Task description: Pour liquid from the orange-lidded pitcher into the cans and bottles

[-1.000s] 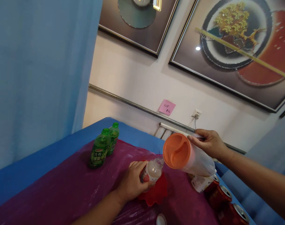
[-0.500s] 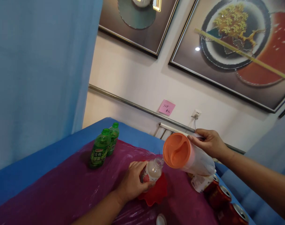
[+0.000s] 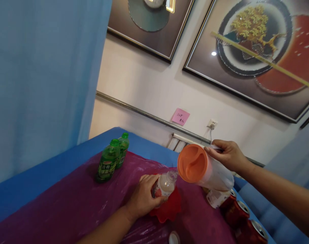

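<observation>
My left hand (image 3: 144, 198) is wrapped round a clear plastic bottle (image 3: 167, 183) with a pinkish label, its mouth uncapped and leaning right. Under the bottle lies a red scallop-edged dish or mat (image 3: 173, 206). My right hand (image 3: 227, 156) grips the handle of a translucent pitcher (image 3: 219, 176) with an orange lid (image 3: 192, 163). The pitcher is tipped on its side, lid toward the bottle's mouth and close to it. Whether liquid runs between them I cannot make out. A white cap (image 3: 174, 238) lies near the bottom edge.
Two green bottles (image 3: 108, 162) stand at the left on the purple sheet (image 3: 68, 203) covering the blue table (image 3: 52, 166). Several red cans (image 3: 237, 213) and a white-labelled container (image 3: 216, 199) line the right side. A blue curtain (image 3: 42, 74) hangs at left.
Both hands keep their grips and the pitcher stays tipped at the bottle's mouth. Only a very slight shift of the view shows.
</observation>
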A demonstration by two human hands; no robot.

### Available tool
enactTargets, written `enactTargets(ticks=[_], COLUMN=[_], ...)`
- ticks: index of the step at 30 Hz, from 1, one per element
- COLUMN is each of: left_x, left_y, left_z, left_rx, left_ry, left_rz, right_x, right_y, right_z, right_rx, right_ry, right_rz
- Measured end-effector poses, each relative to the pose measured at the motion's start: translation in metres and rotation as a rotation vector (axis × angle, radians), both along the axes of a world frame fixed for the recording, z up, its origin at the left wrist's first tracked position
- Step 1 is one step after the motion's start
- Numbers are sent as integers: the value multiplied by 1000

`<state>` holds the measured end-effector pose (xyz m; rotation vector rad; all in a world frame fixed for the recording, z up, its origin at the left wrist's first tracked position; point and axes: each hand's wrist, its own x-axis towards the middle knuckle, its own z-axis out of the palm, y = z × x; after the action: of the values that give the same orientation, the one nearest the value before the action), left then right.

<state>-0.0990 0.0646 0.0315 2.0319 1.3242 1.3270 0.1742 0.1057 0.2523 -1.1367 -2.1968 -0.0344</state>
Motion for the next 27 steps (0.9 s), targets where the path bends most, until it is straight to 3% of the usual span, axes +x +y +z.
enactTargets(ticks=[27], left_x=[0], left_y=[-2], left_z=[1], left_rx=[27], left_ry=[9], left_rz=[8], right_x=[0], right_y=[-1], right_z=[0], right_rx=[31], right_ry=[-9], right_rz=[12])
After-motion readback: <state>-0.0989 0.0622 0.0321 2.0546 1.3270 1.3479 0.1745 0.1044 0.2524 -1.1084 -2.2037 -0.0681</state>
